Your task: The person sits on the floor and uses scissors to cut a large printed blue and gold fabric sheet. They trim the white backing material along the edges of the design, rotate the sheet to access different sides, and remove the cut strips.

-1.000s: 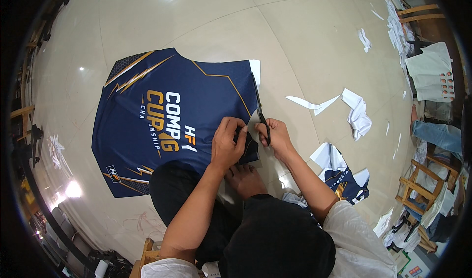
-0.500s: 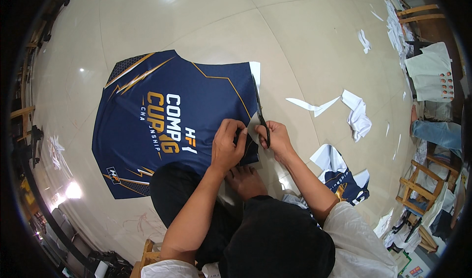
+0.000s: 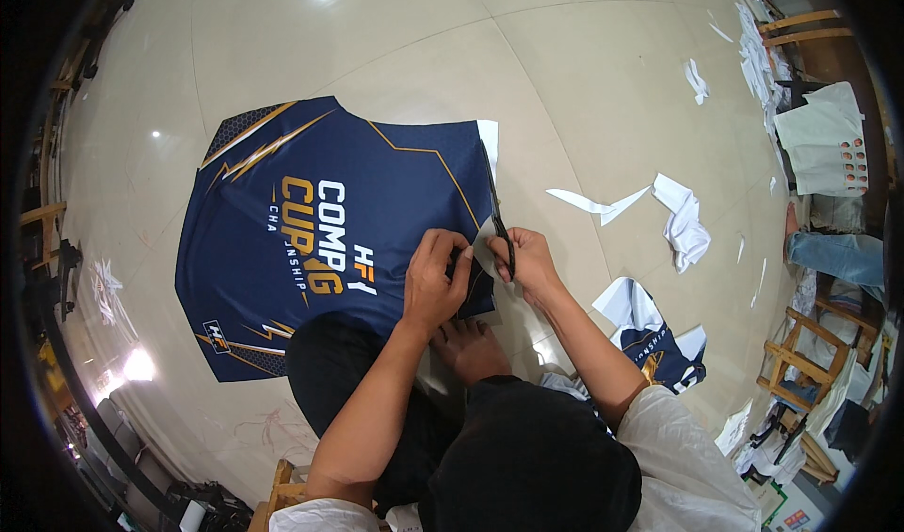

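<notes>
A navy fabric panel (image 3: 250, 226) with orange and white lettering and lightning shapes lies flat on the floor, a white strip along its right edge. My right hand (image 3: 529, 266) is closed around the handles of black scissors (image 3: 495, 204). Their long blades point away from me along the panel's right edge, where the navy meets the white. With its fingers curled, my left hand (image 3: 437, 276) grips the panel's near right part beside the scissors. The fabric by the handles is turned up, showing a pale underside. My fingertips partly hide the held cloth.
My foot (image 3: 471, 351) rests just below the panel's near edge. To the right lie white fabric scraps (image 3: 682, 226) and a navy-and-white printed piece (image 3: 656, 348). A wooden stool (image 3: 808, 358) and another person's leg (image 3: 833, 261) are at the far right.
My right hand and the scissors have shifted very slightly. The panel and my left hand stay nearly in place.
</notes>
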